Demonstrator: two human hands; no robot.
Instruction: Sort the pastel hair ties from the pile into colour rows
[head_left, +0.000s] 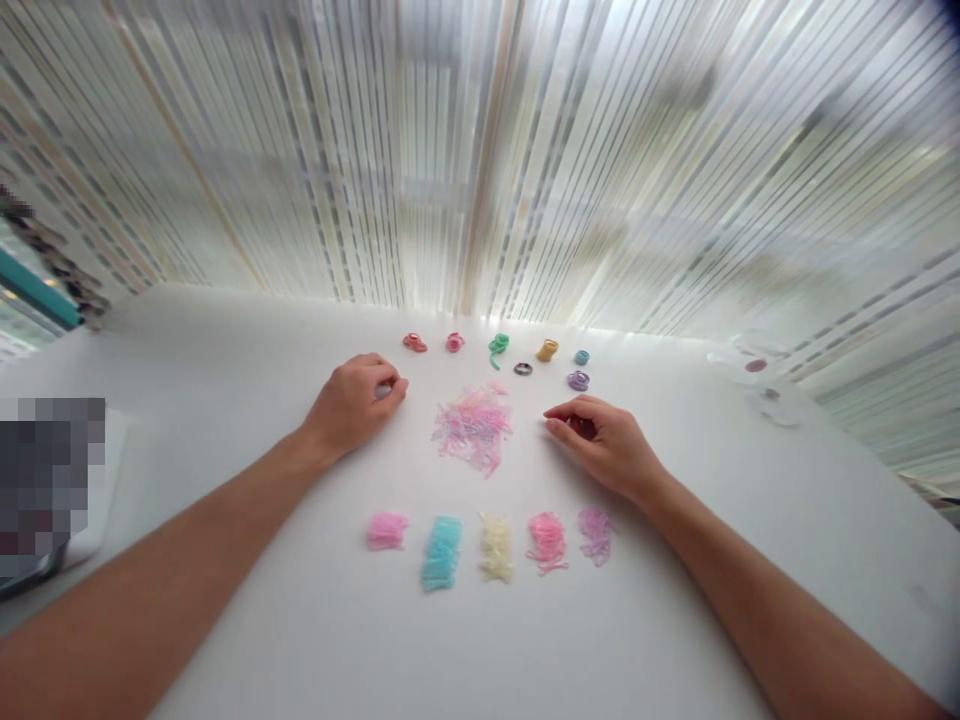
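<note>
A loose mixed heap of thin pink, lilac and pale blue bands (474, 428) lies on the white table between my hands. My left hand (356, 400) rests left of the heap with its fingers curled closed, and nothing shows in it. To the right of the heap, my right hand (596, 435) is closed in a pinch; anything at its fingertips is too small to make out. Nearer me lie a pink bundle (388, 531), a blue bundle (442, 553), a cream bundle (496, 548), a rose bundle (547, 541) and a purple bundle (595, 536) of similar bands.
Along the back sit small coiled items: red (414, 343), pink (454, 342), green (499, 346), yellow (547, 350), blue (582, 357) and purple (578, 380), plus a dark ring (523, 369). Clear discs (756, 366) lie right. Striped string curtains (480, 150) hang behind. A blurred-out object (45, 490) stands left.
</note>
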